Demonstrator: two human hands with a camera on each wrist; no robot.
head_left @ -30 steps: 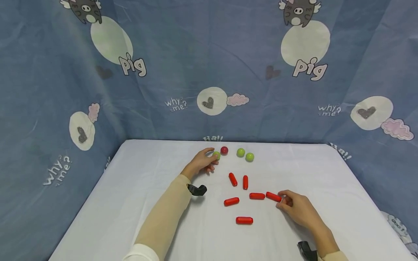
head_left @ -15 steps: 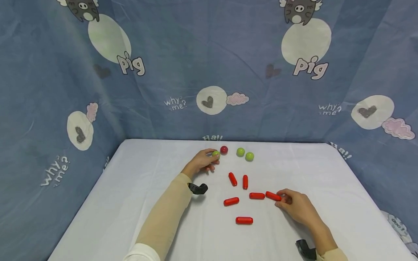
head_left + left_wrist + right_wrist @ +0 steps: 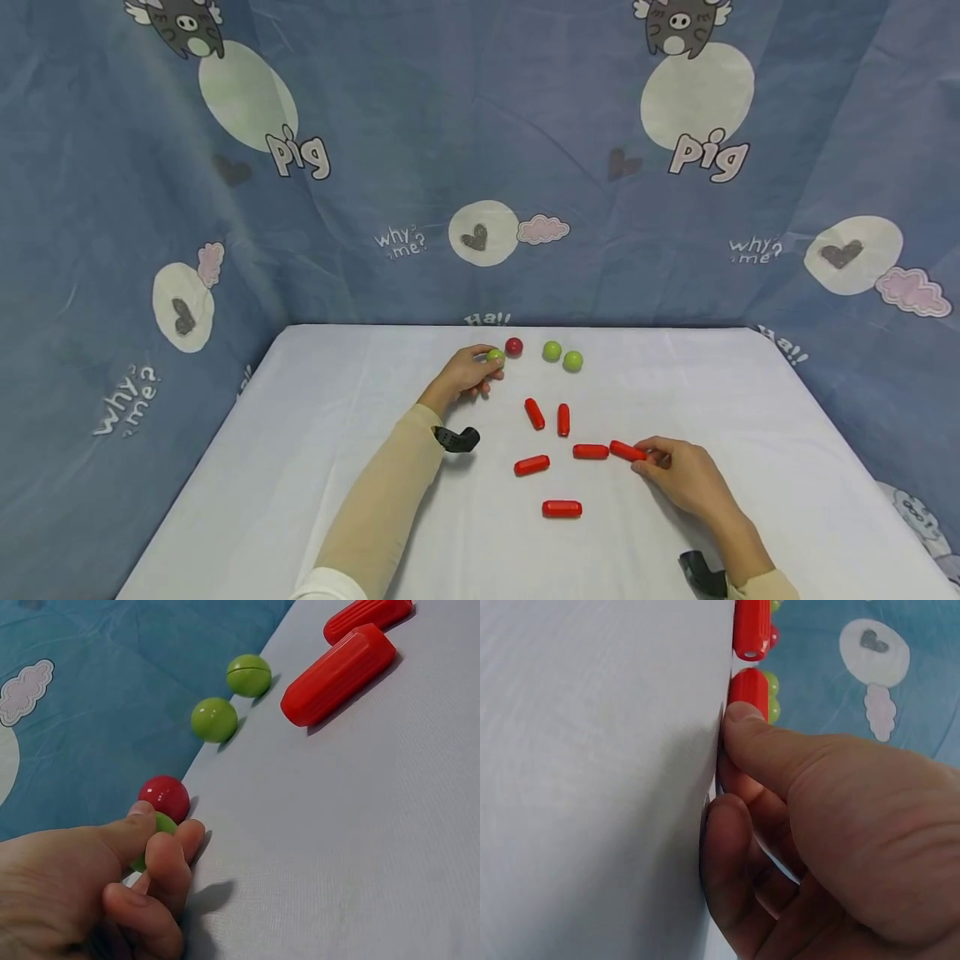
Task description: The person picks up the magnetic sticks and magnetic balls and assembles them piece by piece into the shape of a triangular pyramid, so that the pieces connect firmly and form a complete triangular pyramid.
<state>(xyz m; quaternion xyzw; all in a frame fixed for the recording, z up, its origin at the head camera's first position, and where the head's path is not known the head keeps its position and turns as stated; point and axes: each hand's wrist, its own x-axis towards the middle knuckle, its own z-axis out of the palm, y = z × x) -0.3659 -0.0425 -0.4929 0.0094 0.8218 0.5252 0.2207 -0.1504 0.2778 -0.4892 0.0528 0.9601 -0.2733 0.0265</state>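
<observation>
My left hand [image 3: 468,372] pinches a green ball [image 3: 495,357] between thumb and fingers at the back of the white table. Right beside that ball sits a red ball [image 3: 165,797], close to the thumb tip in the left wrist view. At the front right, my right hand [image 3: 686,479] pinches the near end of a red ribbed cylinder [image 3: 627,451], which lies slanted on the table. Thumb and fingers cover that end in the right wrist view. The cylinder's far end comes close to another red cylinder [image 3: 590,452].
Two more green balls, one at the left [image 3: 552,351] and one at the right [image 3: 573,361], lie behind several loose red cylinders [image 3: 562,509] on the white table [image 3: 300,467]. A blue printed cloth [image 3: 360,167] hangs behind the back edge.
Both hands keep their grips in nearly the same places. The whole head view has shifted slightly; the balls and cylinders lie as before.
</observation>
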